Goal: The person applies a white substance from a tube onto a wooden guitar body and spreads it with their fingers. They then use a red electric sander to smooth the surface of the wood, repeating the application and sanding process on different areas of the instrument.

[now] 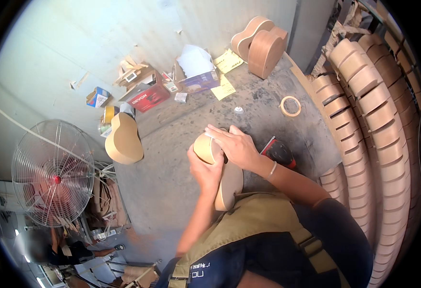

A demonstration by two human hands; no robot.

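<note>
Above a grey bench [172,177], a pale wooden guitar-shaped body [222,175] stands on edge against the person's apron. The left hand [205,170] clasps its narrow upper bout from below; the right hand [237,146] presses fingers on top. It looks light, hollow, stiff and easily dented; the waist offers the surest hold.

The guitar body [222,175] near the middle is pale tan wood. The tabletop [172,158] is dull grey. Far left lie a red box [148,98] and a blue box [97,97]. Yellow papers [228,61] sit far back. The fan [53,174] has a red hub. The apron [249,221] is olive.
</note>
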